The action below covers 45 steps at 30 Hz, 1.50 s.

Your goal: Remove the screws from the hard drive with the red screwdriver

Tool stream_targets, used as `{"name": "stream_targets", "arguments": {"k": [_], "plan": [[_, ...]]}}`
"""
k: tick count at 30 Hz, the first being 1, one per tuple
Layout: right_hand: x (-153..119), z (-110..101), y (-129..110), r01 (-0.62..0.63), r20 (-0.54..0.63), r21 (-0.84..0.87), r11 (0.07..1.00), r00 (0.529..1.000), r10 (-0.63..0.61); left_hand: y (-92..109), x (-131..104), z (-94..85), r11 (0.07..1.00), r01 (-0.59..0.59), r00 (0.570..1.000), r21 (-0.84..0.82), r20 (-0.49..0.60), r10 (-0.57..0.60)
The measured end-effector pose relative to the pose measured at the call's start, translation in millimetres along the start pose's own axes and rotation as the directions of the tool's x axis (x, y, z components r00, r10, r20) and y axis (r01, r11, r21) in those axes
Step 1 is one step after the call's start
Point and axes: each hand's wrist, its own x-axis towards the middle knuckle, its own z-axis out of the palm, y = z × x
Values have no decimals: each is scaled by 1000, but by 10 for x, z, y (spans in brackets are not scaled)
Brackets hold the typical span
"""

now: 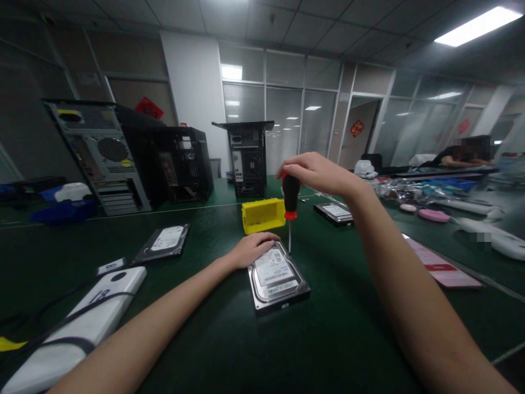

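Note:
A silver hard drive with a white label lies on the green table in front of me. My left hand grips its far left corner, fingers over the far edge and thumb across the top. Above the drive, my right hand is closed over the handle end of a red and black screwdriver. The screwdriver stands upright, its shaft reaching down to the drive's far right edge. Whether the tip sits in a screw is too small to tell. Just behind the drive is a yellow plastic box.
More hard drives lie to the left and the right. Computer cases stand at the back. A white power strip with a black cable is at the left. A pink sheet lies right; another person sits far right.

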Motion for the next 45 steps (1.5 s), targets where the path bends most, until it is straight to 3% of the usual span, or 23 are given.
{"name": "stream_targets", "arguments": {"k": [7, 11, 15, 19, 23, 27, 33, 40, 45], "plan": [[-16, 24, -46, 37, -41, -35, 999, 998, -39, -10, 3, 3, 1000, -10, 1000, -9, -7, 10], [-5, 33, 17, -42, -49, -112, 993, 998, 37, -6, -5, -5, 1000, -9, 1000, 2, -6, 9], [-6, 21, 61, -138, -66, -78, 987, 989, 133, -2, -4, -4, 1000, -14, 1000, 9, -6, 14], [-15, 5, 48, -57, -9, -66, 996, 998, 56, -8, 6, 7, 1000, -17, 1000, 11, -13, 17], [-27, -5, 6, -11, -52, -84, 996, 999, 7, -19, 11, 14, 1000, -15, 1000, 15, -11, 15], [-27, -9, -16, 26, -16, -80, 996, 999, -28, -19, 9, 11, 1000, -16, 1000, 18, -13, 16], [-27, 3, -8, -20, -36, -40, 999, 999, 18, -23, 9, 13, 1000, -18, 1000, 16, -14, 18], [-38, -23, 7, -78, 22, 21, 997, 997, 77, -8, 3, 5, 1000, -11, 1000, 12, -8, 11], [-25, -37, 4, -40, -45, -83, 996, 998, 36, 8, 1, -7, 1000, -6, 1000, 12, -3, 6]]}}
